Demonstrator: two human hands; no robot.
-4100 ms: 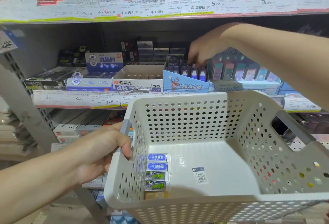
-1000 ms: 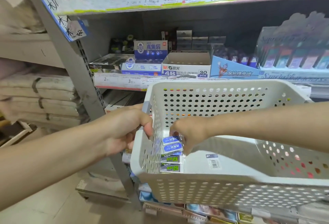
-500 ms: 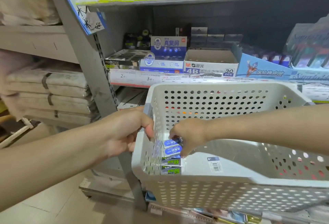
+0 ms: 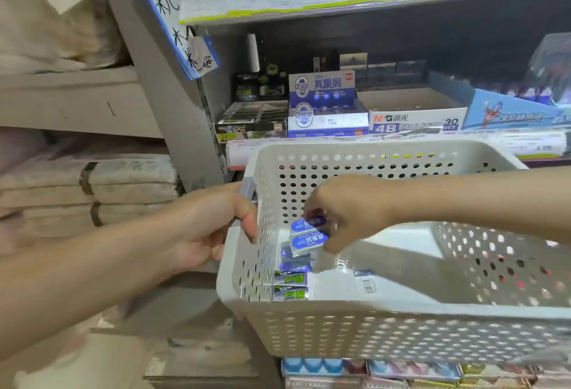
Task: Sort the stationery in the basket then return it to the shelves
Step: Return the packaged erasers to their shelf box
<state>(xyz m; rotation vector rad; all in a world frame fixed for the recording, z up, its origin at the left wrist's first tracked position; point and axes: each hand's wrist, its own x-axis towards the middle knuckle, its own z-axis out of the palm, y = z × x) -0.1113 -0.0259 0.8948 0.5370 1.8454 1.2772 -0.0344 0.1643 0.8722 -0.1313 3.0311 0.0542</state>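
Inside the basket (image 4: 401,153), your right hand (image 4: 349,212) has now lifted two blue erasers (image 4: 307,234), fingers clamped; left hand (image 4: 213,221) grips the rim; shelving them comes next.

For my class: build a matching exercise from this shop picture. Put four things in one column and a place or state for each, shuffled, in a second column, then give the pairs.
Column 1
1. left hand
2. right hand
3. green-labelled erasers
4. 4B eraser box

Column 2
A. on the shelf behind the basket
B. lying on the basket floor by its near wall
C. gripping the basket's grey handle
D. pinching two blue-labelled erasers

Pairs: 1-C, 2-D, 3-B, 4-A
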